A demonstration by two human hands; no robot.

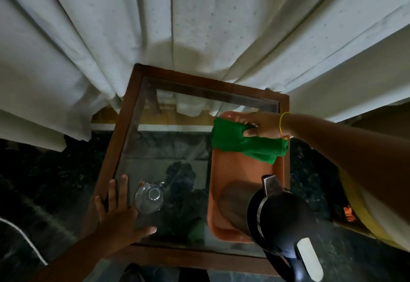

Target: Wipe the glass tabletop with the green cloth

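The glass tabletop [168, 148] sits in a brown wooden frame [121, 126] below me. A green cloth [235, 139] lies bunched across the far end of an orange tray [224, 170] on the table's right side. My right hand [259, 126] grips the cloth from above, fingers curled into it. My left hand [117, 206] rests flat on the near left corner of the table, fingers spread over frame and glass, holding nothing. It lies just beside a clear glass [149, 197] that stands on the tabletop.
A dark kettle [277, 217] with a metal body stands on the tray's near end. White curtains [199, 26] hang behind the table and drape onto its far edge. A white cable [24, 237] runs over the dark floor at the left.
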